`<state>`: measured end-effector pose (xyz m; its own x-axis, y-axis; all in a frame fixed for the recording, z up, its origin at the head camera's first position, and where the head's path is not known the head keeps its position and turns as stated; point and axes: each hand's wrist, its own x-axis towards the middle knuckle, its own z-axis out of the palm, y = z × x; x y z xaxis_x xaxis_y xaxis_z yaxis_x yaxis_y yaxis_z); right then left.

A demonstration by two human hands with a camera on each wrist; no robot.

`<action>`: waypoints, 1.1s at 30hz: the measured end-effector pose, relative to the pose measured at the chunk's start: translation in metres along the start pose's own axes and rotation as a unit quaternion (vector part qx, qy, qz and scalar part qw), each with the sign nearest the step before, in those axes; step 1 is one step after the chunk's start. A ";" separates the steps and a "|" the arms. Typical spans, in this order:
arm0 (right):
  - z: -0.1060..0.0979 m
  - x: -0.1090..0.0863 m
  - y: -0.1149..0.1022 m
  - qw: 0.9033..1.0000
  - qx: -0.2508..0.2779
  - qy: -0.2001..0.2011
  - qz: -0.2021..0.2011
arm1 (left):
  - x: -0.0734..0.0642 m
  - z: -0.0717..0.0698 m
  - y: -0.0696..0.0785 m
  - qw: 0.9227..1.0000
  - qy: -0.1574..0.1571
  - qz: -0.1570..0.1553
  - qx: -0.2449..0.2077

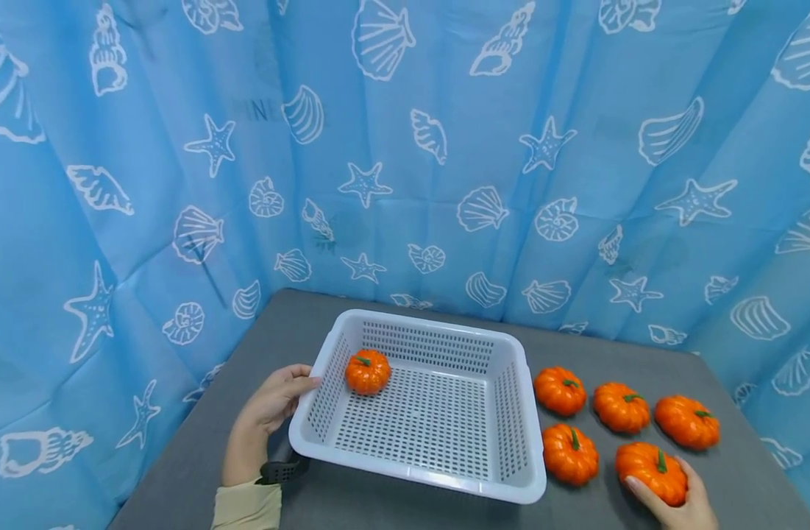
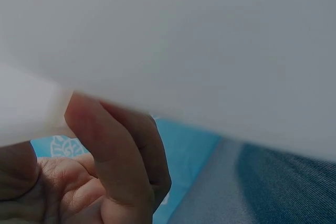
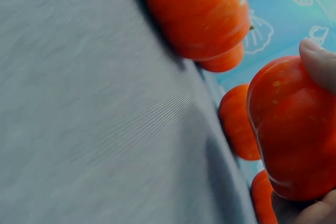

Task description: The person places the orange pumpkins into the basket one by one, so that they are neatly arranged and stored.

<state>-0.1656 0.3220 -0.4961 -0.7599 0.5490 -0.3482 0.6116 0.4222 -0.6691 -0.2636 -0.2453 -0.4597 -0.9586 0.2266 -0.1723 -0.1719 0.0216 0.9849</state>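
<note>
My left hand (image 1: 279, 397) grips the left rim of a white perforated plastic basket (image 1: 418, 482), thumb on top and fingers curled under the edge, as the left wrist view (image 2: 115, 161) shows from below. One orange pumpkin (image 1: 368, 372) with a green stem lies inside, near the basket's left wall. At the front right, my right hand (image 1: 686, 500) holds another pumpkin (image 1: 651, 471) between thumb and fingers. In the right wrist view that held pumpkin (image 3: 294, 129) is lifted off the grey cloth, with a shadow beneath it.
Several more pumpkins sit right of the basket: one near its back corner (image 1: 560, 391), one close to its front right side (image 1: 570, 454), and two farther right, a nearer one (image 1: 621, 407) and an outer one (image 1: 687, 422). Behind the grey table (image 1: 259, 331) hangs a blue seashell curtain (image 1: 405, 147).
</note>
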 end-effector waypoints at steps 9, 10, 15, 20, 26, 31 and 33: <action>-0.004 -0.003 -0.018 0.998 0.022 -0.007 -0.051 | 0.000 -0.001 -0.002 1.000 -0.010 0.011 0.004; -0.005 -0.004 -0.020 0.998 0.025 -0.011 -0.053 | 0.000 -0.001 -0.002 1.000 -0.011 0.011 0.004; -0.008 -0.011 -0.038 0.996 0.013 -0.028 -0.086 | 0.000 0.000 -0.002 1.000 -0.008 0.014 0.005; -0.009 -0.018 -0.063 0.990 0.003 -0.055 -0.133 | 0.002 -0.002 -0.003 1.000 -0.010 0.021 0.007; -0.007 -0.025 -0.093 0.980 -0.011 -0.050 -0.194 | 0.002 -0.002 -0.001 1.000 -0.006 0.014 0.007; -0.005 -0.028 -0.111 0.966 -0.013 -0.057 -0.253 | 0.002 -0.001 0.000 1.000 -0.018 0.015 0.004; -0.005 -0.029 -0.118 0.958 -0.015 -0.061 -0.280 | 0.002 -0.001 0.000 1.000 -0.021 0.016 0.001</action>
<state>-0.2144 0.2594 -0.4036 -0.9895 0.1434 -0.0153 0.1054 0.6468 -0.7553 -0.2652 -0.2456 -0.4599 -0.9534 0.2677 -0.1393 -0.1403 0.0154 0.9900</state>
